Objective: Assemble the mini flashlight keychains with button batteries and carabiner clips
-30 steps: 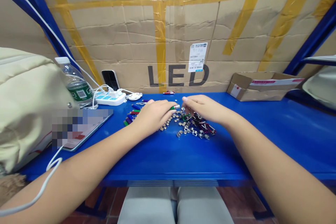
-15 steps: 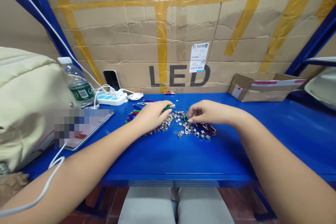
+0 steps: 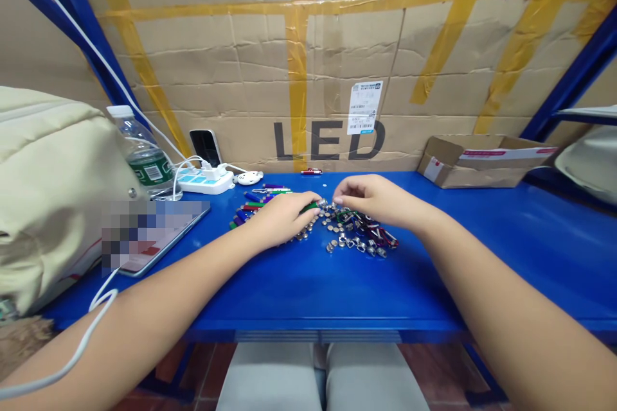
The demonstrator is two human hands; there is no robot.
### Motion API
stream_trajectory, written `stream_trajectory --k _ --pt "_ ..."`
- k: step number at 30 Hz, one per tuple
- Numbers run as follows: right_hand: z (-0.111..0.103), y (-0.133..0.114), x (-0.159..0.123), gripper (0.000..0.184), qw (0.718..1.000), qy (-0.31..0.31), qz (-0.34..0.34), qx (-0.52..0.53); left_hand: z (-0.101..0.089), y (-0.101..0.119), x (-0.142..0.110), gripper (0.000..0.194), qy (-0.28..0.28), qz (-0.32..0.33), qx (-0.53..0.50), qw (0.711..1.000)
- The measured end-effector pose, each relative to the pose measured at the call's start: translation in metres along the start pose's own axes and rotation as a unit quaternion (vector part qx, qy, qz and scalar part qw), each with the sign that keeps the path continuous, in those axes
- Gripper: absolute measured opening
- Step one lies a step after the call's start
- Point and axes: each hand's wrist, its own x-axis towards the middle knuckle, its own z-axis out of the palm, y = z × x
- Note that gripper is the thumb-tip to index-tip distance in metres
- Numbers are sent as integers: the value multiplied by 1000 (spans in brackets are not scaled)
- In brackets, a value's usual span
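Note:
My left hand [image 3: 284, 218] is closed round a small green metal tube [image 3: 309, 207], whose silvery end points right. Just right of that end, my right hand [image 3: 359, 196] has thumb and forefinger pinched together. Whatever lies between those fingertips is too small to make out. Below both hands are scattered silver button cells [image 3: 332, 228]. Under and beside my right hand is a heap of coloured carabiner clips [image 3: 369, 228] with silver end caps [image 3: 359, 245] at its near side. More coloured tubes [image 3: 250, 205] lie behind my left hand, partly hidden by it.
At the left are a beige bag [image 3: 62, 186], a water bottle [image 3: 149, 160], a tablet [image 3: 168, 237] and a white power strip [image 3: 205, 180] with cables. A red pen-like tube [image 3: 311, 171] lies at the back. An open cardboard box [image 3: 477, 170] stands back right on the blue table [image 3: 337, 295].
My right hand has moved up and left from the clips to the silvery end of the green tube. My left hand has shifted slightly and still holds the tube.

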Motion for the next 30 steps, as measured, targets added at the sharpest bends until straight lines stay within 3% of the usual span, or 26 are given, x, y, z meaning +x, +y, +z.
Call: stream_trajectory --k 6,10,13,16,19,23,24,26,28,30 --pt "14 -6 5 21 990 84 -12 110 -1 5 0 22 33 4 -109 994" --pt "22 -9 7 20 985 127 0 120 5 11 0 22 78 -11 -149 986" --pt "28 -14 8 19 979 158 8 131 10 13 -1 24 138 -11 -58 989" --pt "34 -19 10 20 967 172 31 183 7 11 -2 28 180 11 129 975" --pt "41 -22 13 23 941 160 70 289 -1 6 -2 32 178 56 254 949" --pt "45 -20 15 24 895 106 124 416 -6 2 1 34 149 71 281 945" --pt "44 -19 15 24 901 99 127 402 -5 1 2 33 139 63 270 951" --pt "40 -15 13 25 943 103 114 296 -2 0 4 30 114 44 215 969" --pt "33 -11 11 27 983 113 69 130 0 -2 6 29 82 32 118 989" --pt "25 -7 9 27 994 107 3 -5 0 -4 5 30 54 21 10 998"
